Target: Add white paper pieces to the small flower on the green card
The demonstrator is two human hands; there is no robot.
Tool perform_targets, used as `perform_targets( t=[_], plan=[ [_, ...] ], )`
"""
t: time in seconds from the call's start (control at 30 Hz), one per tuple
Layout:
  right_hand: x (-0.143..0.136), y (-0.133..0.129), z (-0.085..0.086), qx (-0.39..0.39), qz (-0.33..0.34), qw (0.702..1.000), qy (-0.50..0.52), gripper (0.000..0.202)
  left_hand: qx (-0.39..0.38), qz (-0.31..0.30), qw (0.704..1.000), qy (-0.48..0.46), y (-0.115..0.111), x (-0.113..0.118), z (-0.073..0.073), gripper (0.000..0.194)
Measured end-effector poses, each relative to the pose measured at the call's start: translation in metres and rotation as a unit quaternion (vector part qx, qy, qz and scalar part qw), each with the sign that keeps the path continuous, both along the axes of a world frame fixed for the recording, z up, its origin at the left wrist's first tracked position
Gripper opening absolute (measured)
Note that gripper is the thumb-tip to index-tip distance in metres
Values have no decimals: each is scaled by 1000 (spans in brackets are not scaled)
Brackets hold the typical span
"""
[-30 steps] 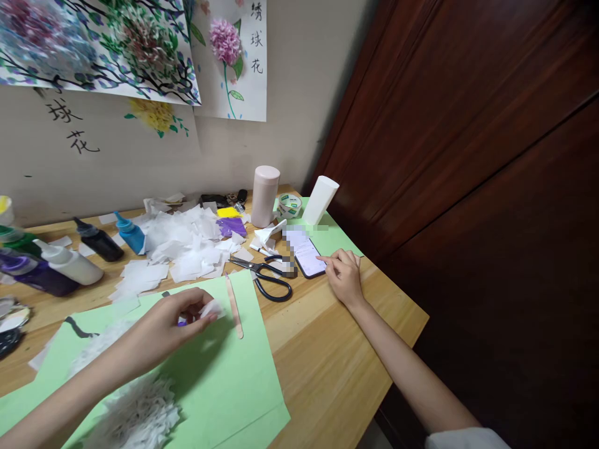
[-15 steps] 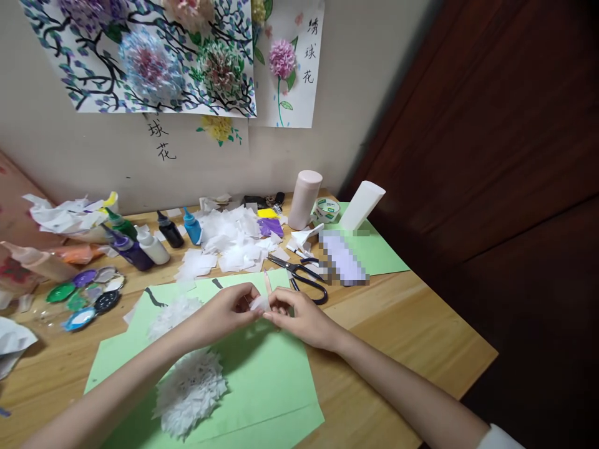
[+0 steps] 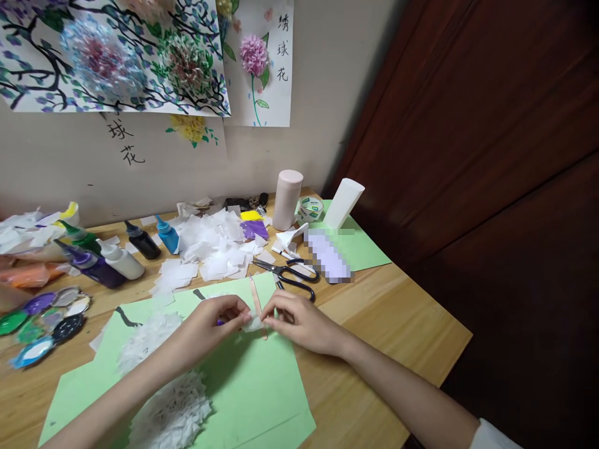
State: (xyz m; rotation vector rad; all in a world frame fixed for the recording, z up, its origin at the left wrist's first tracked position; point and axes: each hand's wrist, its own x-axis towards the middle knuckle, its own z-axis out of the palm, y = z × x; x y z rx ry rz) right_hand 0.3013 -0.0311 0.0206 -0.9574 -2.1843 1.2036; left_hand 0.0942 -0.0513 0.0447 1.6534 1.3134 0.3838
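Note:
Between my two hands is a small piece of white tissue paper point(image 3: 253, 322). My left hand point(image 3: 224, 316) pinches its left side with thumb and fingertips. On the other side, the fingertips of my right hand point(image 3: 292, 317) are closed at the paper's right edge. A thin wooden stick point(image 3: 255, 294) lies on the green paper point(image 3: 262, 386) just behind the tissue. Two ruffled white paper flowers rest on the green sheets: one point(image 3: 173, 411) near the front, the other point(image 3: 145, 340) partly hidden by my left forearm.
Black-handled scissors point(image 3: 292, 272) lie behind my right hand. A pile of white paper squares point(image 3: 210, 237) is at the back, with paint bottles point(image 3: 143, 241) to its left. A pink cylinder point(image 3: 287, 199) and tape roll point(image 3: 311, 208) stand by the wall.
The view has shifted to the right, so most things appear further left. My hands have drawn slightly apart, and more of the tissue and the wooden stick shows.

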Motion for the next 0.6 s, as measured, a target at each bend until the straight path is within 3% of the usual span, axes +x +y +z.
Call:
perform_targets(
  t=[0.1,0.17,0.3,0.4,0.6],
  plan=[
    [38,20,5,111,-118,987,22,21,27,-14,999,38,0,0,-3,30],
    [72,35,3,200,-228,952,37,25,62,-34,995,73,0,-1,-7,29],
    [134,51,-11,264,-333,905,-16,33,137,-71,978,143,2,-6,-22,26],
    [153,52,-22,258,-342,903,-42,37,162,-82,969,167,4,-9,-31,27],
    [148,53,-33,222,-294,928,-59,42,227,-112,939,231,3,-9,-32,30]
  ],
)
